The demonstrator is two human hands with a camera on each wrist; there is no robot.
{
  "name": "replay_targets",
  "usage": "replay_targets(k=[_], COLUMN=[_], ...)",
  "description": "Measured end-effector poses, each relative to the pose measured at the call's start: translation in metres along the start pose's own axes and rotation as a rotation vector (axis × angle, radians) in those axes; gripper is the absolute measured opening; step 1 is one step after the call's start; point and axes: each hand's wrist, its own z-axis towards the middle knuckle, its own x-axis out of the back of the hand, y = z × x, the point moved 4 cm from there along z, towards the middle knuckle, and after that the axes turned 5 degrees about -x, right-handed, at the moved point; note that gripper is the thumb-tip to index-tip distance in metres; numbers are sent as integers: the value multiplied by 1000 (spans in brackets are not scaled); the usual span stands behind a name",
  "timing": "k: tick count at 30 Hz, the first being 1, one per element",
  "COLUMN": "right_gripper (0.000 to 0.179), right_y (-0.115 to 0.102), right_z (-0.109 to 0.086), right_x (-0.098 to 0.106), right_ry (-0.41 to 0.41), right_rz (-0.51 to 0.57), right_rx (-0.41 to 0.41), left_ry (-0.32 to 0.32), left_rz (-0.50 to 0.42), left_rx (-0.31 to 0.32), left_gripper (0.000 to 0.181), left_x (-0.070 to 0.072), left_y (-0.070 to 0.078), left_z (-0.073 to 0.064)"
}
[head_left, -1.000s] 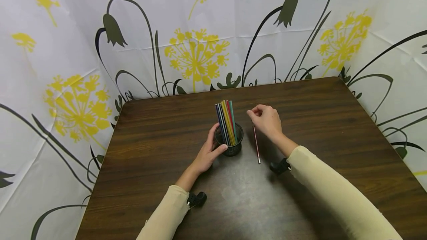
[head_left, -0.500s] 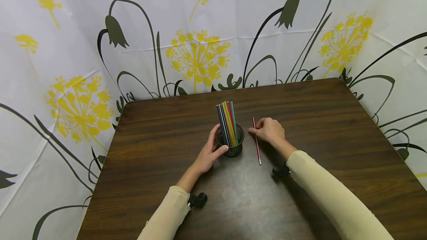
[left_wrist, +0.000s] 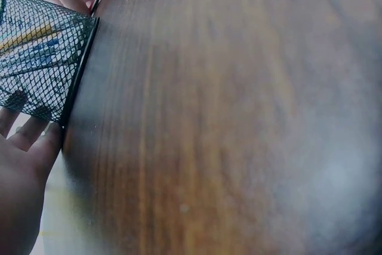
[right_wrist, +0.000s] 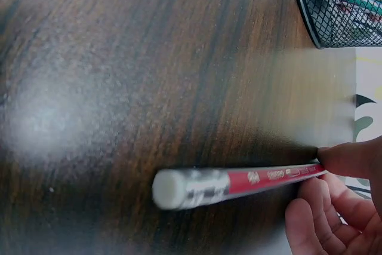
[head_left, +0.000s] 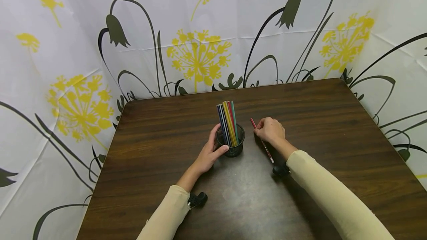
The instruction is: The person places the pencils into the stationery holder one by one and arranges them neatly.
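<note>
A black wire-mesh pencil cup (head_left: 235, 152) stands upright with several colored pencils (head_left: 226, 123) leaning in it. My left hand (head_left: 206, 156) holds its side, thumb at the near rim and fingers round the back; in the left wrist view fingertips (left_wrist: 30, 128) lie against the mesh (left_wrist: 45, 58). To the right of the cup, my right hand (head_left: 271, 130) pinches a red pencil (head_left: 268, 152) between thumb and fingers, low over the table. The right wrist view shows this pencil's white eraser (right_wrist: 170, 190) and silver ferrule toward the camera, its far end hidden behind the fingers.
Everything is on a dark wood-grain table (head_left: 160, 129), whose back edge meets a white curtain (head_left: 213, 17) printed with flowers. Black wrist cameras hang under the left sleeve (head_left: 166, 210) and the right sleeve (head_left: 330, 184).
My right hand has come down and nearer along the red pencil and now pinches it. The pencil has turned, its eraser end swinging right. The left hand and cup have stayed put.
</note>
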Motion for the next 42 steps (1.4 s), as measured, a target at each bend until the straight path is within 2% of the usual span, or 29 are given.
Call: replay_targets(k=[13, 20, 26, 29, 36, 42], right_gripper=[16, 18, 18, 19, 15, 14], right_y=[10, 4, -12, -22, -52, -76], right_z=[0, -7, -13, -18, -33, -48], right_x=[14, 39, 74, 87, 105, 110], right_ry=[-42, 47, 198, 241, 236, 214], right_rz=[70, 183, 344, 425, 617, 690], right_rx=[-49, -16, 105, 180, 323, 414], left_ry=[-12, -8, -8, -10, -6, -3], left_rz=[-4, 12, 2, 0, -3, -3], left_rx=[2, 13, 7, 8, 2, 4], left_gripper=[74, 73, 74, 74, 74, 73], left_x=[1, 1, 1, 1, 1, 0], left_y=[2, 3, 2, 2, 1, 0], left_z=[2, 1, 1, 1, 1, 1])
